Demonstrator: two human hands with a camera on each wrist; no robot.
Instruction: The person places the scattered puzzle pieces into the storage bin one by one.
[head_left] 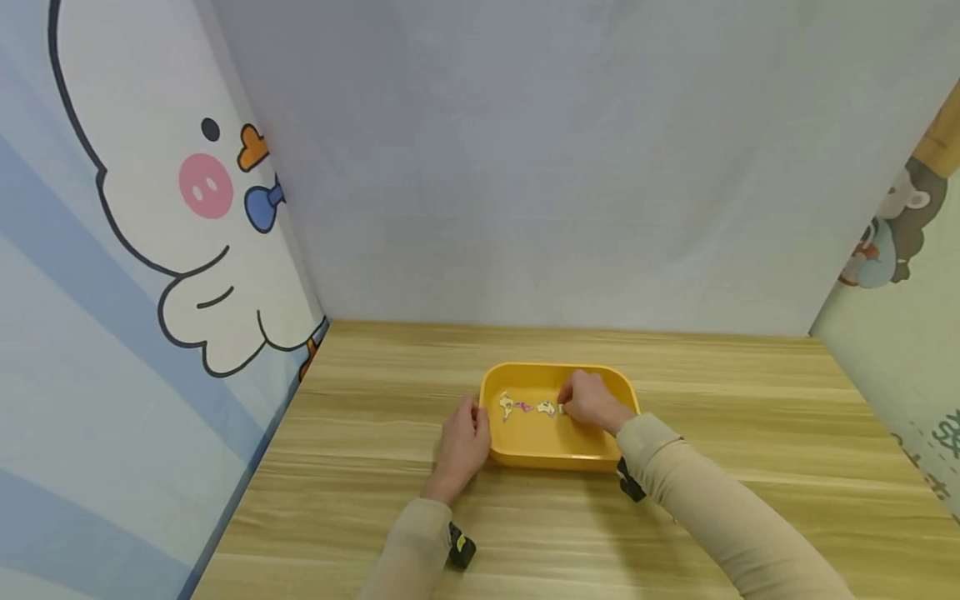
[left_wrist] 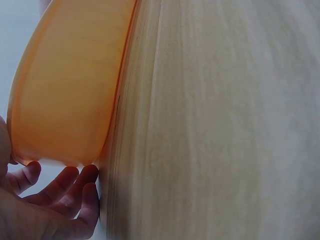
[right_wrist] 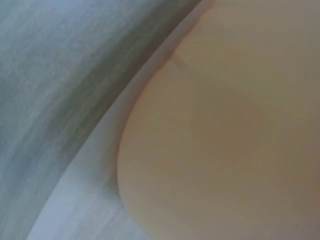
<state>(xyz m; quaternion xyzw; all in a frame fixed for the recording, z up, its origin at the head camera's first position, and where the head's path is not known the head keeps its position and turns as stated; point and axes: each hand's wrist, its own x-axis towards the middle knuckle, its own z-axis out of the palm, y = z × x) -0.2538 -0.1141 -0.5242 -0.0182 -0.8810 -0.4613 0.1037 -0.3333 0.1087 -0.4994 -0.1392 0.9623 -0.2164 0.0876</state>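
A shallow yellow plastic tray (head_left: 555,461) sits on the wooden table. On its floor lies a row of small flat cut-out pieces: a cream one (head_left: 506,406) at the left, a pink one (head_left: 523,407), and a cream one with pink (head_left: 546,408). My left hand (head_left: 461,442) holds the tray's left end, its fingers (left_wrist: 60,185) against the outer wall and the thumb at the rim. Inside the tray, my right hand (head_left: 592,402) pinches a small pale piece (head_left: 562,409), mostly hidden by the fingertips. The right wrist view has only the blurred tray wall (right_wrist: 210,140).
The wooden table (head_left: 390,375) extends around the tray on all sides. A plain pale curtain (head_left: 555,167) hangs behind it. Printed cloth panels with a cartoon bird (head_left: 150,125) at the left and a cartoon child (head_left: 892,225) at the right flank the table.
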